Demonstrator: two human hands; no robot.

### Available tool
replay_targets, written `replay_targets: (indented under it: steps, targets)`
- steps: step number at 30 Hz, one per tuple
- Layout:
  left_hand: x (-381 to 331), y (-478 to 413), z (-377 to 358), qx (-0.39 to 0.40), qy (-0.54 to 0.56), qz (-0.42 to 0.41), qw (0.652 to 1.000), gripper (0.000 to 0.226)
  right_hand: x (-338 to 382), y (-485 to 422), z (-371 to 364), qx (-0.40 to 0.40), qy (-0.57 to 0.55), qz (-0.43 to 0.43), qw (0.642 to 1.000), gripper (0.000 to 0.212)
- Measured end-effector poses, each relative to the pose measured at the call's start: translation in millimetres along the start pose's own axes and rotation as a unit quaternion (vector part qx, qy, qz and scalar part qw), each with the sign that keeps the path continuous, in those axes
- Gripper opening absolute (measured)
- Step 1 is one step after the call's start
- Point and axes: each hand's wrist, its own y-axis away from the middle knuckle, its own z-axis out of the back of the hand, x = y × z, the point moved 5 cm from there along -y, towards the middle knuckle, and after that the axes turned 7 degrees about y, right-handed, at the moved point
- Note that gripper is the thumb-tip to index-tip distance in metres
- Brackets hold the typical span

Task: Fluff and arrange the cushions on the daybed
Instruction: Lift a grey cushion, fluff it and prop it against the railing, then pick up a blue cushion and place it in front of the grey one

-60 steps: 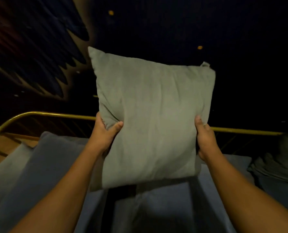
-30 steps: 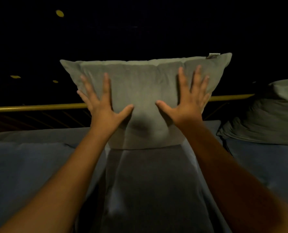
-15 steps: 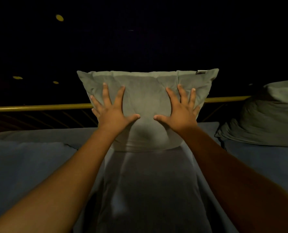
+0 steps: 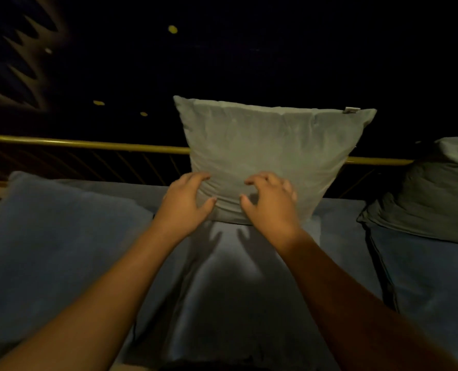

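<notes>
Grey-green soft cloth covers the square cushion (image 4: 268, 156), which stands upright on its lower edge at the back of the daybed (image 4: 222, 290), leaning against the brass-coloured rail (image 4: 88, 144). Its top edge runs level from left to right, with a small tag at the upper right corner, and its face is turned toward the camera. The left hand (image 4: 185, 204) and the right hand (image 4: 269, 207) are at the cushion's lower part, fingers curled and spread; the grip of each is loose, clenched on nothing, fingertips at the creased cloth. A blue cushion (image 4: 56, 250) lies flat at the left. A darker green cushion (image 4: 431, 194) slumps at the right, on blue bedding. The wall behind is dark.
</notes>
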Motion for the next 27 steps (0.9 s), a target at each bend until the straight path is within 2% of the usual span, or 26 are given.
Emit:
replay_targets:
  steps: [6,11,15,20,23,25,27]
  targets:
    - [88,63,54,0.057,0.063,0.110,0.990,0.041,86,31,-71,0.130,-0.063,0.040,0.989,0.033]
    - [202,102,137,0.000,0.125,0.174,0.977,0.042,202,30,-144,0.212,-0.097,0.052,0.971,0.037]
    - [301,121,197,-0.020,0.139,0.229,0.963,0.043,290,28,-207,0.259,-0.107,0.018,0.960,0.036]
    - [439,129,248,-0.020,0.086,0.300,0.950,0.073,369,22,-277,0.294,-0.134,-0.021,0.946,0.020]
    - [494,136,264,-0.037,0.074,0.402,0.912,0.103,394,19,-308,0.320,-0.123,-0.037,0.938,0.024]
    - [522,143,258,-0.012,0.089,0.457,0.885,0.130,402,18,-323,0.339,-0.117,-0.044,0.933,0.029]
    - [540,144,247,0.006,0.137,0.475,0.869,0.151,406,18,-336,0.364,-0.107,-0.049,0.924,0.032]
